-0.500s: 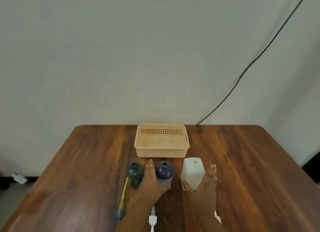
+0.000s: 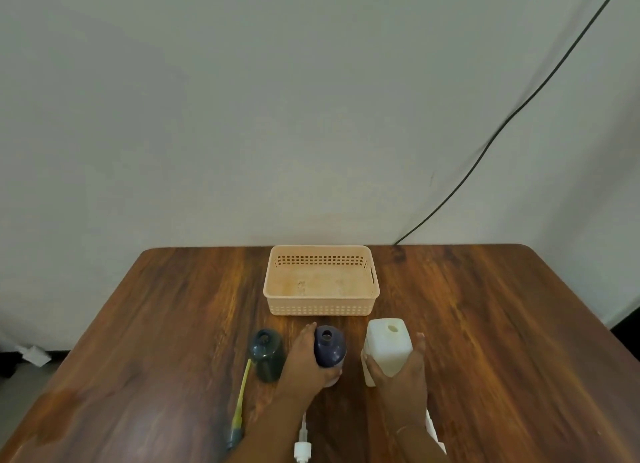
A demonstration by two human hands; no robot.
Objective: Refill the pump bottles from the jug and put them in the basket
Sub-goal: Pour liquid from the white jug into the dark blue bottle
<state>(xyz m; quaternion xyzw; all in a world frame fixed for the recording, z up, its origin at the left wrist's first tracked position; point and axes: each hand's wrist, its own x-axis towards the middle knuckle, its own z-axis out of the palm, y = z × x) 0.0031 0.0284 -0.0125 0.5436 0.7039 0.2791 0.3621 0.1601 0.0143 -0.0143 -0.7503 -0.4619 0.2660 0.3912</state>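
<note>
— What did you see of the hands?
— My left hand point(image 2: 303, 358) was wrapped around the purple bottle point(image 2: 329, 346), and my right hand point(image 2: 401, 369) gripped the white jug point(image 2: 387, 345) from below. Both stood uncapped on the table point(image 2: 485, 324).
— And the rest?
— The dark green bottle point(image 2: 266, 353) stood open just left of my left hand, two pump heads lay near me, and the basket point(image 2: 320, 310) sat just behind the bottles

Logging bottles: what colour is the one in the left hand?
Dark purple bottle, gripped by the left hand; head view.
</note>
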